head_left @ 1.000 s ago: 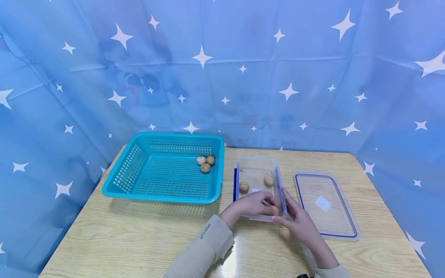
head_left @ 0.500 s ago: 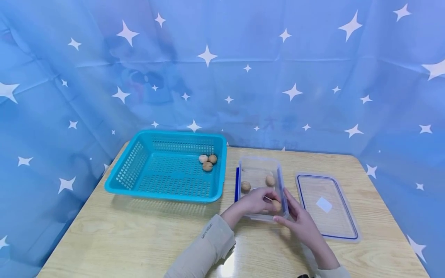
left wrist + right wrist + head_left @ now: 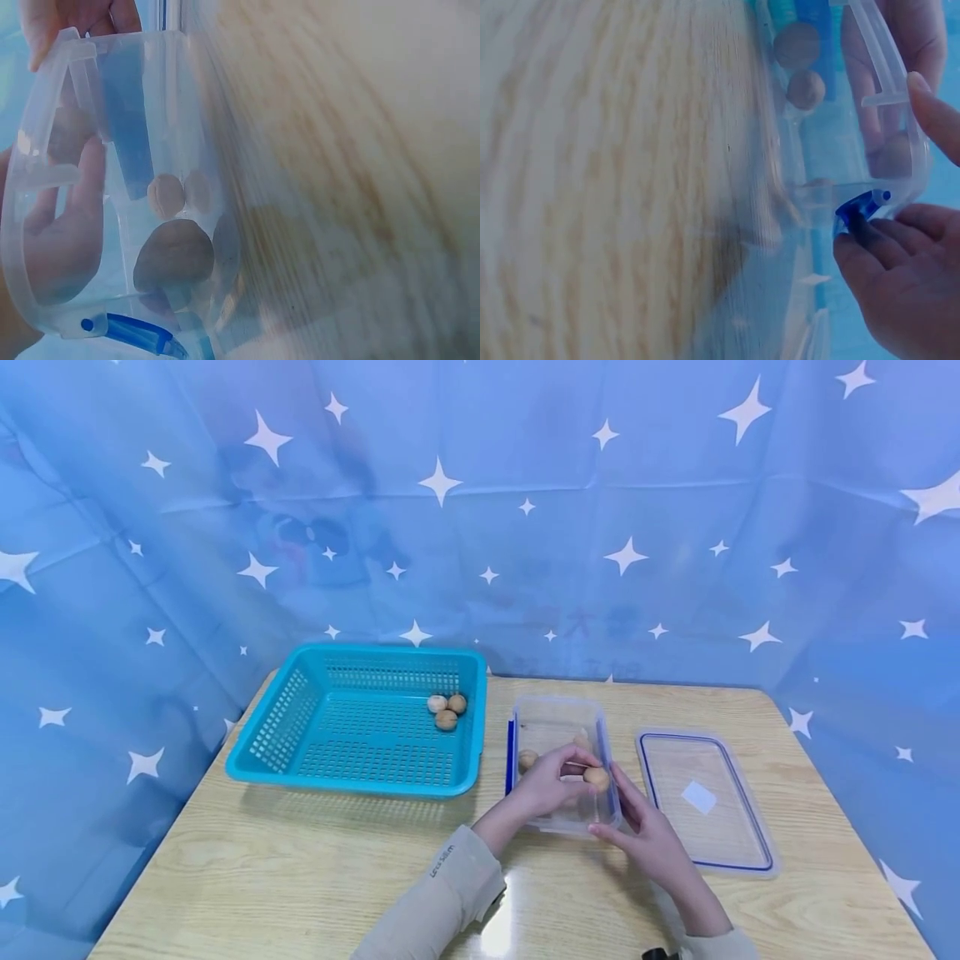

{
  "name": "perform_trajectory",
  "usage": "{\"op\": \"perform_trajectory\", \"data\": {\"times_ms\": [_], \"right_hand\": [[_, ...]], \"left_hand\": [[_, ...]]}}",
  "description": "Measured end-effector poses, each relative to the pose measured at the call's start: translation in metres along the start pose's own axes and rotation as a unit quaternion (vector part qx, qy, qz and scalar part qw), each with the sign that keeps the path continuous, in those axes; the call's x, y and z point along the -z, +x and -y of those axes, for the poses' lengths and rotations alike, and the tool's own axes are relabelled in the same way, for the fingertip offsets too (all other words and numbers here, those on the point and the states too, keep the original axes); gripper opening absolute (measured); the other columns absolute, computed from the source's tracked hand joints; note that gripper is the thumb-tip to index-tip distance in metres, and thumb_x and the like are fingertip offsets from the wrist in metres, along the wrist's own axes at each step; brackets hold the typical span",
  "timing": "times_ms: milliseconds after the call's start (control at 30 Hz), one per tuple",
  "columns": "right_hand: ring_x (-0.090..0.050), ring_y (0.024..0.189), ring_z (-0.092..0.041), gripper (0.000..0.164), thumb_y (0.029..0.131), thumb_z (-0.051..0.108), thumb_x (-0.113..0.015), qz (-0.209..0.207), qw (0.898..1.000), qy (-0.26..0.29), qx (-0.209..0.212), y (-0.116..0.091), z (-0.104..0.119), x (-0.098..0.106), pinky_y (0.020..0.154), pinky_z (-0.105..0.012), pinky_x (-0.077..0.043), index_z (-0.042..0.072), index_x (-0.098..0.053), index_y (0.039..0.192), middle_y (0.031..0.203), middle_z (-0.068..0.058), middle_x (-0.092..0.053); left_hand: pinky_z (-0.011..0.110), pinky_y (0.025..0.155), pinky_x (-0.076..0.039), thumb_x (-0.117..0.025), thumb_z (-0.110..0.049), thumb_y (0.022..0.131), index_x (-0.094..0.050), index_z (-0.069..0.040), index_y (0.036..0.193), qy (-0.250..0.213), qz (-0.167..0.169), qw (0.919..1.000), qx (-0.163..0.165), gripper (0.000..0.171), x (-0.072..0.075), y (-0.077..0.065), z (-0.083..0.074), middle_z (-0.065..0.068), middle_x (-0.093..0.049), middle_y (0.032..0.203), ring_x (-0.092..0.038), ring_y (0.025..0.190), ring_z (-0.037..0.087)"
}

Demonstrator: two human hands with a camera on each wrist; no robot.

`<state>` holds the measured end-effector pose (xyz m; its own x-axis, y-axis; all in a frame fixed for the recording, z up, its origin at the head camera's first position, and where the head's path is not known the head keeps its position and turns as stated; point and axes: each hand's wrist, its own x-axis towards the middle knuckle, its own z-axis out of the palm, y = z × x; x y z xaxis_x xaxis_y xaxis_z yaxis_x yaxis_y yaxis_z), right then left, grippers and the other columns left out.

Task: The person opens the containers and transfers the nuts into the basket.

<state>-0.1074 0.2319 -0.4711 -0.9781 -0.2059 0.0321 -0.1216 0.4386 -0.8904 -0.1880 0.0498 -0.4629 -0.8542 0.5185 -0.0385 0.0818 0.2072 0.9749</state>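
A clear plastic food container (image 3: 557,703) with blue side latches stands on the table without its lid. Inside it, the left hand (image 3: 546,787) pinches a walnut (image 3: 597,780) between thumb and fingers, close to the right wall. Two other walnuts lie in the container, one at the left (image 3: 527,761) and one farther back (image 3: 582,741), both partly hidden by the left hand. The right hand (image 3: 654,843) grips the near right corner, thumb at the front rim and fingers along the right side. A blue latch (image 3: 862,206) shows by its fingers in the right wrist view.
A turquoise basket (image 3: 352,787) at the left holds three walnuts (image 3: 446,720) in its right end. The clear lid (image 3: 723,835) with a blue seal lies flat right of the container. A blue star-print curtain (image 3: 480,527) hangs behind the wooden table (image 3: 300,877).
The left hand, holding the walnut, has moved up and away from the container's near right corner. The right hand keeps its place on the container.
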Motion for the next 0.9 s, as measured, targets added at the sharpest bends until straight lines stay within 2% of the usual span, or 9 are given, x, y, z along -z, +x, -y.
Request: {"op": "perform_trajectory", "data": {"times_ms": [200, 267, 400, 433, 500, 633, 700, 800, 900], "right_hand": [[-0.023, 0.146, -0.052, 0.095, 0.090, 0.019, -0.074, 0.006, 1.000, -0.006, -0.009, 0.000, 0.001, 0.001, 0.100, 0.001, -0.024, 0.006, -0.012, 0.160, 0.164, -0.028, -0.014], [-0.024, 0.146, -0.052, 0.095, 0.090, 0.019, -0.075, 0.004, 1.000, -0.008, -0.007, 0.001, 0.003, 0.001, 0.103, -0.002, -0.025, 0.006, -0.013, 0.160, 0.164, -0.028, -0.014], [-0.025, 0.145, -0.053, 0.094, 0.089, 0.020, -0.075, -0.001, 1.000, -0.011, 0.001, 0.003, 0.004, 0.001, 0.108, -0.010, -0.028, 0.005, -0.015, 0.160, 0.163, -0.029, -0.015], [-0.025, 0.144, -0.054, 0.094, 0.089, 0.019, -0.075, -0.002, 1.000, -0.011, 0.003, 0.004, 0.004, 0.001, 0.110, -0.016, -0.030, 0.005, -0.015, 0.160, 0.163, -0.030, -0.015], [-0.026, 0.144, -0.054, 0.093, 0.089, 0.018, -0.075, -0.001, 1.000, -0.011, 0.001, 0.003, 0.004, 0.001, 0.111, -0.020, -0.032, 0.005, -0.015, 0.160, 0.162, -0.030, -0.015], [-0.027, 0.143, -0.054, 0.093, 0.090, 0.017, -0.074, 0.000, 1.000, -0.009, -0.004, 0.001, 0.002, 0.001, 0.112, -0.040, -0.031, 0.004, -0.014, 0.159, 0.162, -0.032, -0.015], [-0.027, 0.143, -0.055, 0.093, 0.090, 0.016, -0.074, 0.000, 1.000, -0.007, -0.004, 0.001, 0.003, 0.001, 0.112, -0.041, -0.031, 0.004, -0.014, 0.159, 0.162, -0.032, -0.015], [-0.026, 0.143, -0.055, 0.094, 0.089, 0.016, -0.075, 0.000, 1.000, -0.002, 0.000, 0.000, 0.004, 0.001, 0.110, -0.022, -0.032, 0.004, -0.013, 0.159, 0.162, -0.032, -0.013], [-0.025, 0.144, -0.055, 0.094, 0.089, 0.016, -0.075, 0.000, 1.000, 0.002, 0.001, 0.000, 0.006, 0.002, 0.103, -0.005, -0.025, 0.003, -0.013, 0.159, 0.162, -0.031, -0.012]], "left_hand": [[0.022, 0.094, -0.056, -0.071, -0.004, 0.090, -0.063, -0.003, 0.122, -0.084, -0.018, 0.9957, -0.034, 0.032, 0.002, -0.005, -0.002, 0.013, -0.063, 0.132, -0.063, 0.123, 0.025], [0.023, 0.093, -0.057, -0.070, -0.002, 0.091, -0.063, -0.002, 0.122, -0.106, -0.022, 0.9934, -0.039, 0.032, 0.005, -0.007, -0.006, 0.013, -0.063, 0.132, -0.063, 0.124, 0.024], [0.026, 0.094, -0.057, -0.069, -0.004, 0.092, -0.061, -0.003, 0.124, -0.124, -0.023, 0.9904, -0.056, 0.033, 0.016, -0.013, -0.024, 0.011, -0.062, 0.134, -0.062, 0.126, 0.022], [0.026, 0.094, -0.057, -0.069, -0.005, 0.093, -0.061, -0.004, 0.125, -0.126, -0.022, 0.9900, -0.060, 0.033, 0.019, -0.015, -0.030, 0.010, -0.062, 0.135, -0.061, 0.127, 0.021], [0.028, 0.096, -0.057, -0.068, -0.006, 0.094, -0.059, -0.006, 0.126, -0.128, -0.016, 0.9890, -0.072, 0.034, 0.025, -0.019, -0.041, 0.009, -0.060, 0.138, -0.060, 0.129, 0.021], [0.030, 0.099, -0.055, -0.067, -0.005, 0.094, -0.058, -0.005, 0.127, -0.133, -0.008, 0.9864, -0.096, 0.034, 0.039, -0.027, -0.066, 0.010, -0.057, 0.142, -0.056, 0.133, 0.022], [0.030, 0.100, -0.055, -0.067, -0.004, 0.094, -0.057, -0.003, 0.127, -0.132, -0.014, 0.9857, -0.104, 0.035, 0.047, -0.031, -0.078, 0.010, -0.056, 0.144, -0.056, 0.134, 0.023], [0.031, 0.101, -0.054, -0.066, -0.002, 0.094, -0.056, 0.000, 0.127, -0.122, -0.035, 0.9843, -0.123, 0.035, 0.061, -0.034, -0.095, 0.013, -0.056, 0.144, -0.056, 0.134, 0.026], [0.032, 0.100, -0.055, -0.065, 0.002, 0.093, -0.055, 0.002, 0.125, -0.115, -0.063, 0.9807, -0.145, 0.034, 0.077, -0.035, -0.107, 0.015, -0.055, 0.143, -0.057, 0.131, 0.030]]}}
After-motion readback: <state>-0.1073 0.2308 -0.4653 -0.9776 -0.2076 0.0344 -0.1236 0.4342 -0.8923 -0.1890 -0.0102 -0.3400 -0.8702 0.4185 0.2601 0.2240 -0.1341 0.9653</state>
